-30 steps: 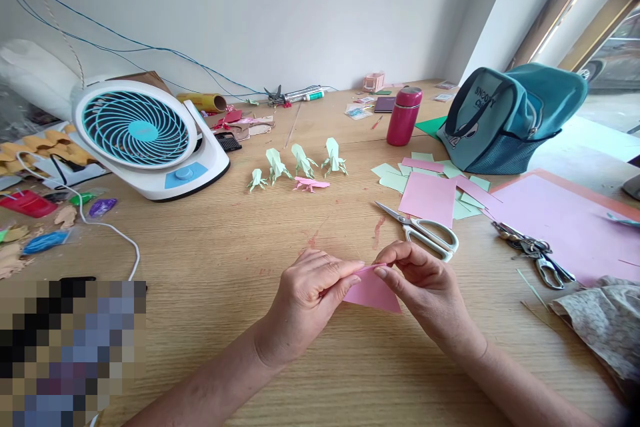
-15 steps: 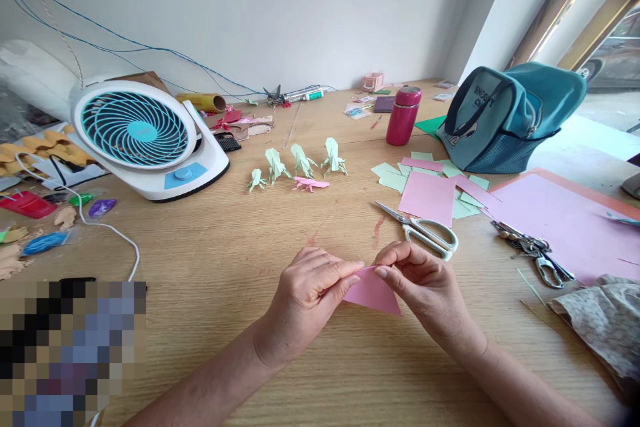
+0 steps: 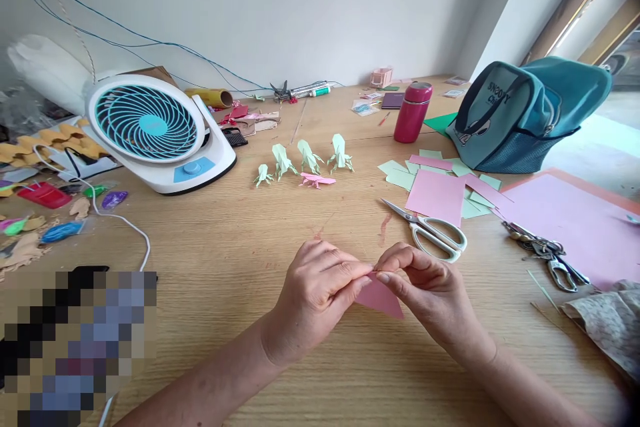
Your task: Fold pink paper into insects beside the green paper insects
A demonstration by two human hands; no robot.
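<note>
A small folded pink paper [image 3: 381,297] is held just above the wooden table [image 3: 230,247], near its front edge. My left hand [image 3: 315,293] pinches its top corner from the left, fingers pressed together. My right hand [image 3: 430,293] pinches the same corner from the right, thumb and forefinger closed on it. The lower part of the paper hangs as a triangle between the two hands. White-handled scissors [image 3: 430,230] lie just beyond my right hand.
Several folded green paper figures [image 3: 305,160] and a pink one [image 3: 317,180] stand mid-table. A white and teal fan [image 3: 155,133] sits at left, a red bottle [image 3: 413,113] and teal bag [image 3: 525,113] at right. Pink sheets [image 3: 575,220], paper scraps and keys [image 3: 545,253] lie right.
The view has shifted slightly, so everything sits a little to the right. My hands have drawn closer on the pink paper's top corner, and less of the paper shows.
</note>
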